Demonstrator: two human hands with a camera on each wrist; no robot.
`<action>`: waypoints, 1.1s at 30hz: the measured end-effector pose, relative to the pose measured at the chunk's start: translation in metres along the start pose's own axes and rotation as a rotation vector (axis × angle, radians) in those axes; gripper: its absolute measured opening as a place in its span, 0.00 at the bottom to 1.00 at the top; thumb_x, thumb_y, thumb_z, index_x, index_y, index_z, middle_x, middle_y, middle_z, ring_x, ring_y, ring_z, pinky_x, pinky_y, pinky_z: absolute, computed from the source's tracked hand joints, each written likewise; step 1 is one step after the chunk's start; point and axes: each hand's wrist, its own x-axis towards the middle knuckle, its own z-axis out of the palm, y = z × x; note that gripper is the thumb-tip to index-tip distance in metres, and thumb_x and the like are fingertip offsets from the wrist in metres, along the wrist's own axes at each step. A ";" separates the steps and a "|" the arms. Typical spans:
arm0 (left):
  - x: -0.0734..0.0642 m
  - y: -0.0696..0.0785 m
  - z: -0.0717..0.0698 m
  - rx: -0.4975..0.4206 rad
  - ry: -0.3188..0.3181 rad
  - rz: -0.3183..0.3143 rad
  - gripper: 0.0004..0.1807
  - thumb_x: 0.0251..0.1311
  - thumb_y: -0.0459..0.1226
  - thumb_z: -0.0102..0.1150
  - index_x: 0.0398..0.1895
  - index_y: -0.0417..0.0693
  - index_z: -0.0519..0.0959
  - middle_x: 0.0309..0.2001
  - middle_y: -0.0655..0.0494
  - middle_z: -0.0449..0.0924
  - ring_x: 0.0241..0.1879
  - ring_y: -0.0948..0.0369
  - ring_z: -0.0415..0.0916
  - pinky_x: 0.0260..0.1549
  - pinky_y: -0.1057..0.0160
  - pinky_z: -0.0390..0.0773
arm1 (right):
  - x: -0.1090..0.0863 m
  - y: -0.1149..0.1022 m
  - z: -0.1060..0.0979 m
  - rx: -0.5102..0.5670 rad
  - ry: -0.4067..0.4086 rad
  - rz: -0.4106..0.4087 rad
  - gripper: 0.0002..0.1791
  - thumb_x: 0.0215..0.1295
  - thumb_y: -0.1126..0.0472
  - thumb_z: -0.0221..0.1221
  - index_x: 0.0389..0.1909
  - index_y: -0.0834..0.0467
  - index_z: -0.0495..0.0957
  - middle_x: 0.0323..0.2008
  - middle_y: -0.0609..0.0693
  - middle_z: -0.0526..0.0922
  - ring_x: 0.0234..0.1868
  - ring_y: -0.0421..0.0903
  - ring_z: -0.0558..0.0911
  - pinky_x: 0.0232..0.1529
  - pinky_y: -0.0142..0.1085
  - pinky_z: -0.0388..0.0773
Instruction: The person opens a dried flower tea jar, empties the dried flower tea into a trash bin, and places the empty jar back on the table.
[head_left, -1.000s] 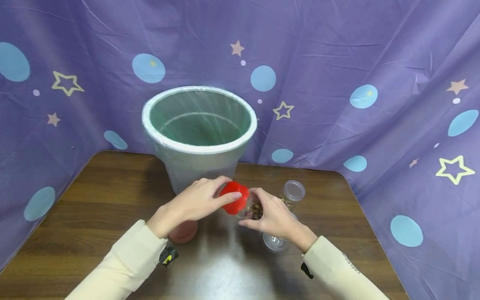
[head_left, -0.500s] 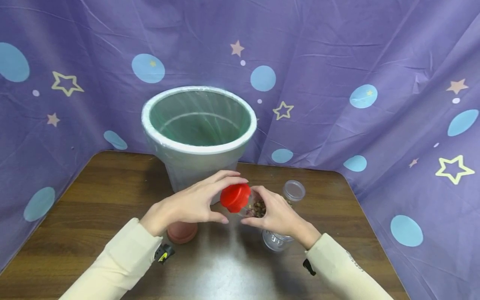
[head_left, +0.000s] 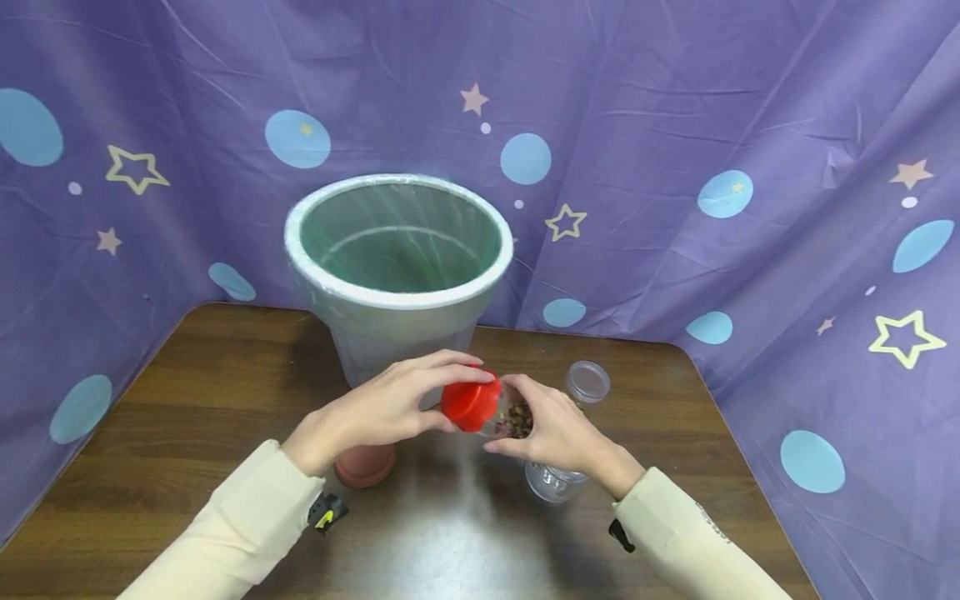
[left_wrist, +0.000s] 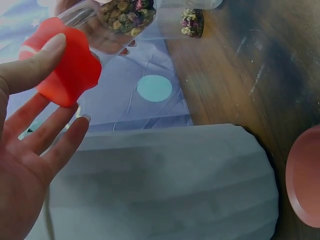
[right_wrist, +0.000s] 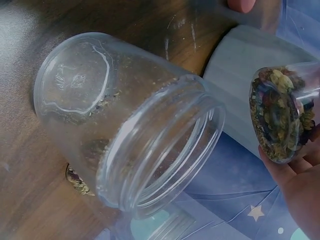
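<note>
My left hand (head_left: 375, 408) grips a red scalloped lid (head_left: 471, 406), thumb on one side and fingers over the other. The lid sits at the mouth of a clear plastic jar (head_left: 516, 419) tilted on its side. Dried flower buds (right_wrist: 280, 115) fill the jar's bottom end. My right hand (head_left: 558, 429) holds this jar around its body, above the table. Just below the right hand, a larger clear open jar (right_wrist: 145, 140) stands on the table with a few crumbs inside; the right hand partly hides it in the head view.
A large grey bin (head_left: 401, 298) lined with clear plastic stands behind the hands. A terracotta-coloured round dish or pot (head_left: 363, 467) lies left of them. A clear-topped container (head_left: 588, 381) with dried flowers stands at the back right of the wooden table (head_left: 187, 400).
The left thumb and fingers came off the red lid half a second ago and now hold it again, the lid slightly turned. The right hand keeps the jar in nearly the same place.
</note>
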 end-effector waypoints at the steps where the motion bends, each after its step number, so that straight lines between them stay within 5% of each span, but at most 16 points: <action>1: 0.000 0.000 0.000 -0.001 0.005 0.000 0.35 0.50 0.34 0.74 0.64 0.59 0.75 0.64 0.55 0.74 0.61 0.58 0.76 0.57 0.57 0.79 | 0.000 0.000 0.000 -0.002 0.002 -0.003 0.40 0.47 0.43 0.74 0.60 0.53 0.70 0.44 0.43 0.83 0.42 0.38 0.83 0.42 0.34 0.81; 14: 0.000 0.001 0.003 -0.051 0.022 -0.091 0.39 0.45 0.40 0.78 0.65 0.56 0.75 0.54 0.57 0.81 0.49 0.62 0.80 0.46 0.63 0.82 | -0.005 -0.002 0.008 -0.042 0.025 -0.011 0.40 0.48 0.42 0.73 0.60 0.56 0.71 0.44 0.47 0.86 0.39 0.40 0.84 0.36 0.31 0.79; 21: 0.002 0.003 0.006 -0.058 0.050 -0.309 0.37 0.53 0.58 0.68 0.64 0.49 0.76 0.44 0.57 0.85 0.36 0.68 0.82 0.38 0.66 0.82 | -0.002 -0.008 0.014 -0.086 0.082 0.023 0.41 0.44 0.41 0.74 0.58 0.55 0.73 0.42 0.46 0.86 0.36 0.39 0.84 0.35 0.31 0.79; 28: 0.006 0.005 0.012 -0.004 0.092 -0.492 0.32 0.55 0.64 0.62 0.49 0.49 0.83 0.29 0.64 0.84 0.27 0.66 0.77 0.31 0.65 0.76 | -0.001 -0.012 0.023 -0.091 0.132 0.029 0.42 0.43 0.42 0.75 0.58 0.57 0.72 0.42 0.47 0.86 0.35 0.39 0.83 0.34 0.32 0.79; 33: 0.009 0.011 0.017 0.028 0.081 -0.672 0.33 0.57 0.68 0.54 0.36 0.47 0.79 0.22 0.58 0.77 0.22 0.61 0.72 0.23 0.64 0.70 | -0.001 -0.012 0.027 -0.090 0.146 0.024 0.42 0.43 0.41 0.75 0.58 0.55 0.73 0.43 0.47 0.86 0.35 0.39 0.83 0.33 0.32 0.78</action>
